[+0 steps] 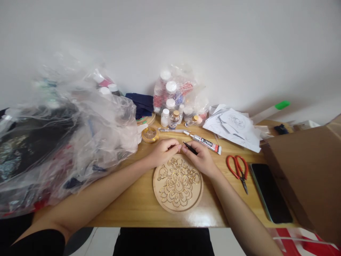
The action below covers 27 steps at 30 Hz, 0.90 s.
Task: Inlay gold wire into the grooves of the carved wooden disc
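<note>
Above the far rim of a round wooden plate (157, 193), my two hands meet with their fingertips almost touching. My right hand (202, 160) is closed around a slim black tool with a pointed tip (190, 148), whose exact kind I cannot make out. The thumb and fingers of my left hand (166, 151) are pinched together; whatever is between them is too small to see. Gold wire (179, 186) outlines a large flower and smaller shapes on the plate. Behind my left hand lies a spool of gold wire (150, 134). A B-7000 glue tube (206, 143) lies just beyond my right hand.
Red-handled pliers (238, 169) and a phone (270, 193) lie on the right, beside a cardboard box (306, 170). Printed papers (231, 124) are at the back right. Small bottles (174, 119) stand behind. Plastic bags (106, 124) crowd the left.
</note>
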Available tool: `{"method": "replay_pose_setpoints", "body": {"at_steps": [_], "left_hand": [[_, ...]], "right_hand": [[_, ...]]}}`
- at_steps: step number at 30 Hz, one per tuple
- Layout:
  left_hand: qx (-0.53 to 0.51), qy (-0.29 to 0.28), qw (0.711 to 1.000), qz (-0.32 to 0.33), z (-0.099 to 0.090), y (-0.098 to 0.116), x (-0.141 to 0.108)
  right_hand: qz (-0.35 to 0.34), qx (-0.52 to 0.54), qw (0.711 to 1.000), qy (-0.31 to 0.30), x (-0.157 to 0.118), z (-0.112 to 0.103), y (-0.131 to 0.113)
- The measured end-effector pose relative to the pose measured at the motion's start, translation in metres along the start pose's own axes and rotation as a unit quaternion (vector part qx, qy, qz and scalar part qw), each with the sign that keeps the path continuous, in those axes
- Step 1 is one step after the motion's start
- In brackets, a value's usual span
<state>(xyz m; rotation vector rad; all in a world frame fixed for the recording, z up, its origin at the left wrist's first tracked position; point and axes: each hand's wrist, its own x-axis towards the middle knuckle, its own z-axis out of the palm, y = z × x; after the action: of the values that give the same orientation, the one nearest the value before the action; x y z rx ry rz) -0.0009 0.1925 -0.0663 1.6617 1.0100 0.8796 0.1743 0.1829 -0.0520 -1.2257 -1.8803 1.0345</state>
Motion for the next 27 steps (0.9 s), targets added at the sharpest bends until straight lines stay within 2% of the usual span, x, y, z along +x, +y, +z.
{"method": "replay_pose_setpoints", "body": {"at_steps": [5,11,20,27], "left_hand": [[-0.01,-0.008,1.0,-0.004,-0.0016,0.0029,-0.0002],[-0.013,-0.035,0.999,-0.002,-0.0051,0.0087,-0.0009],[-0.018,-0.064,0.998,-0.005,-0.0048,0.0076,-0.0006],[-0.021,-0.074,0.997,-0.003,-0.0055,0.0087,-0.001]], "right_hand": [[-0.035,-0.017,0.999,0.012,-0.0005,-0.0005,-0.0003],[-0.044,-0.022,0.999,0.021,0.0001,-0.0016,-0.0005],[-0.024,0.021,0.999,-0.018,0.0001,-0.0044,0.0027],[-0.008,0.044,0.999,-0.021,0.0015,-0.0052,0.0033]]}}
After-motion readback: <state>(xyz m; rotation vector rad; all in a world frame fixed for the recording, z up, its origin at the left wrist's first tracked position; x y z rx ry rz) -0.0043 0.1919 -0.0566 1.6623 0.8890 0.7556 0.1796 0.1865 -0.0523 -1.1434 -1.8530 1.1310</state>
